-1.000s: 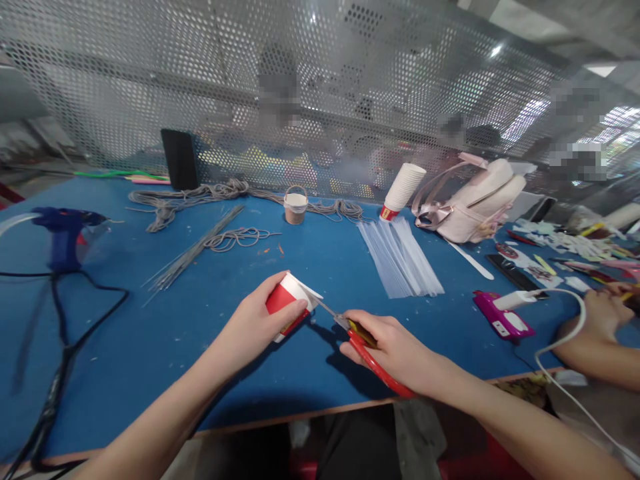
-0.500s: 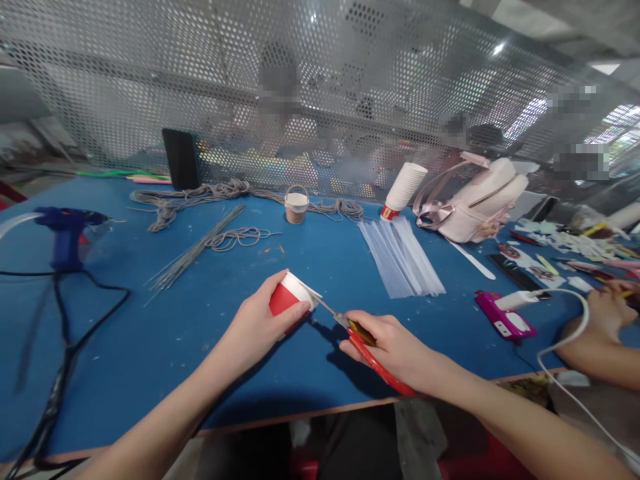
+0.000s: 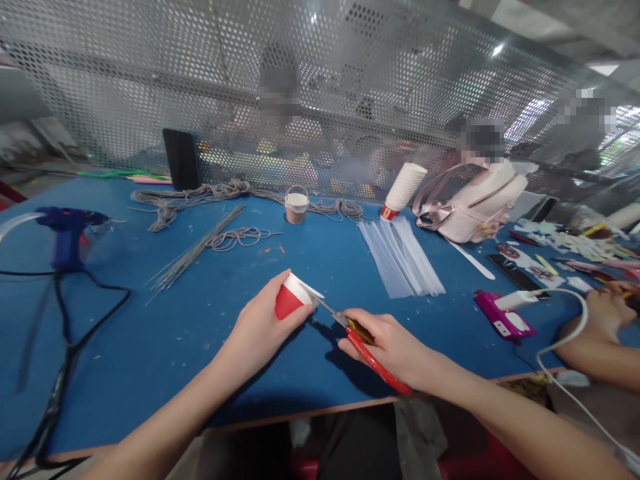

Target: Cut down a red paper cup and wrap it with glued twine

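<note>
Cup [image 3: 291,300] rotated (label unreadable); scissors [image 3: 357,340] cutting rim.

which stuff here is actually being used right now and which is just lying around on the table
In use:
left hand holding the red paper cup
right hand working the red scissors at the cup's rim

Lying about:
blue glue gun
grey cord
clear sticks
stacked cups
pink backpack
</note>
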`<state>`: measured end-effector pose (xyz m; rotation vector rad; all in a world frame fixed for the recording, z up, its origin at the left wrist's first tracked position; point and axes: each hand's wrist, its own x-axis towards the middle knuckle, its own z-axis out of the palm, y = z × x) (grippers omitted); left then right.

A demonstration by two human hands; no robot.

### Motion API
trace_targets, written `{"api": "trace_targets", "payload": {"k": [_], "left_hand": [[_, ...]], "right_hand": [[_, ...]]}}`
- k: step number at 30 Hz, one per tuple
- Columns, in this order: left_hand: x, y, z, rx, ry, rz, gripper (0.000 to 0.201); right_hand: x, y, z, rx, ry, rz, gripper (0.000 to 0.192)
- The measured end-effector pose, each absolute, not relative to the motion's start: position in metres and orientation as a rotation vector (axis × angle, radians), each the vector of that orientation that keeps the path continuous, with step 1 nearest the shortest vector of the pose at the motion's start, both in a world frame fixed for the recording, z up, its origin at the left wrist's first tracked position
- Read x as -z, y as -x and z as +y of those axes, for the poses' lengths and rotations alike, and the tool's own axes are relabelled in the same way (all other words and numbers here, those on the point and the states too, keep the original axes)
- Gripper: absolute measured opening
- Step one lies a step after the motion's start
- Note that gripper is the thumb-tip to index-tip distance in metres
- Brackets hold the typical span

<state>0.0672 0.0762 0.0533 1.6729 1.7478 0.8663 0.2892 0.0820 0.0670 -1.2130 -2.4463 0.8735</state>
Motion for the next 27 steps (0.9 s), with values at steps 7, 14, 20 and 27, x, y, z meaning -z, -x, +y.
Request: {"api": "trace_targets", "payload": {"k": [7, 14, 20, 27], "left_hand": [[-0.062, -0.062, 0.078, -0.945, -1.573, 1.687, 0.076], [-0.069, -0.054, 0.079, -0.905, -1.373, 1.525, 0.071], [-0.068, -0.059, 0.078, -0.894, -1.465, 1.57, 0.069], [-0.063, -0.059, 0.079, -0.907, -1.509, 1.585, 0.068]], "right_hand": [[-0.07, -0.293, 0.08, -0.889, 1.226, -2.438, 0.03], [-0.068, -0.295, 0.079, -0.839, 1.21, -2.448, 0.031], [-0.067, -0.293, 0.081, -0.799, 1.203, -2.459, 0.031], [-0.066, -0.292, 0.083, -0.805, 1.201, -2.461, 0.028]]}}
